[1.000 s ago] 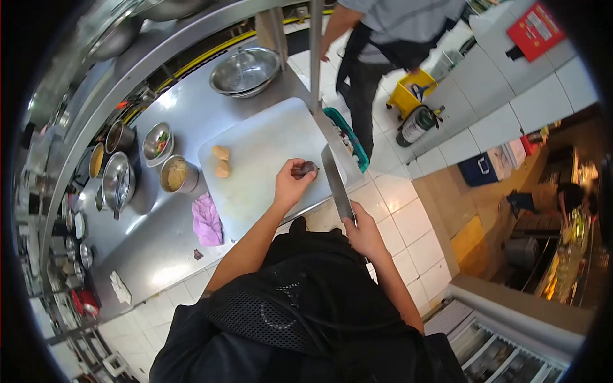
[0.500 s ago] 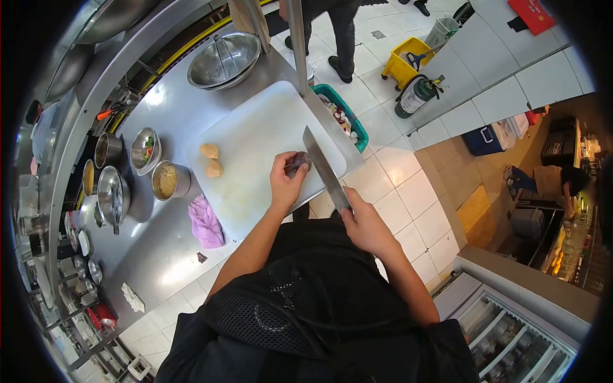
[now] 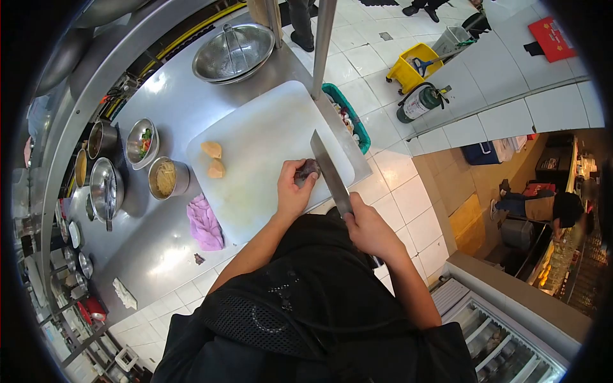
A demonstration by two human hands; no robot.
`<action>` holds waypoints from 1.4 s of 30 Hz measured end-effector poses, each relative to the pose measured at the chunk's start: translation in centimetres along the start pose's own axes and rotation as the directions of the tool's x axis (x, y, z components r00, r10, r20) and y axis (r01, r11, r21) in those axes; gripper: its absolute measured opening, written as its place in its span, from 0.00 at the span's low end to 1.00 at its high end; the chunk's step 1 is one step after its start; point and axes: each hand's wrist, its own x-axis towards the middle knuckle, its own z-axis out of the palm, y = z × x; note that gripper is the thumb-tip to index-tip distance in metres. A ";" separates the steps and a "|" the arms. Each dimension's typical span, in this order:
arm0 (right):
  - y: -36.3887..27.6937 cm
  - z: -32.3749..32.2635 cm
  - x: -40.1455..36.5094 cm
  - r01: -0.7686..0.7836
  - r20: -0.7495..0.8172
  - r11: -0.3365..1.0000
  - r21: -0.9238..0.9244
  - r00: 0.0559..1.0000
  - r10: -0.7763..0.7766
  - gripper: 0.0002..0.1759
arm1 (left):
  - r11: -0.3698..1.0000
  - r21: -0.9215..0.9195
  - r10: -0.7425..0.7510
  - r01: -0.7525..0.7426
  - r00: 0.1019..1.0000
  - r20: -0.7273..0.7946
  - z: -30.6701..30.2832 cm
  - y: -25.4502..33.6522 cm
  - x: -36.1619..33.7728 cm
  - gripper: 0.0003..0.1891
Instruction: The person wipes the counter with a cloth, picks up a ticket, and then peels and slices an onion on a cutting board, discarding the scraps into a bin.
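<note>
My left hand is closed around a dark purplish, rough-skinned piece of vegetable, perhaps a beet, near the right front edge of the white cutting board. My right hand grips the handle of a broad kitchen knife. Its long blade slants up and away, right beside the vegetable. Toward the board's left side lie two peeled, pale orange chunks, apart from both hands.
Left of the board are a pink cloth, a pot of pale strips and several metal bowls. A strainer bowl stands at the back. Beyond the counter's right edge sits a green bin of scraps. People stand farther off.
The view has shifted slightly. My hands keep nearly the same hold on vegetable and knife. At the top, a person's legs have moved away from the counter; the person at right shows more fully.
</note>
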 end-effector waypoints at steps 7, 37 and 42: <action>2.2 6.2 7.1 0.054 -0.157 0.998 -0.023 0.986 -0.057 0.12 | 1.000 0.005 -0.013 0.013 1.000 -0.015 -0.5 0.9 0.6 0.18; 7.5 -8.3 12.9 0.431 -0.201 0.890 -0.150 0.868 -0.455 0.27 | 0.987 -0.074 -0.156 0.145 0.972 -0.175 1.6 1.5 2.0 0.24; 6.6 -5.5 7.8 0.262 -0.024 0.956 0.134 0.965 -0.262 0.24 | 0.991 0.132 0.008 0.023 0.975 -0.223 2.2 0.7 0.9 0.25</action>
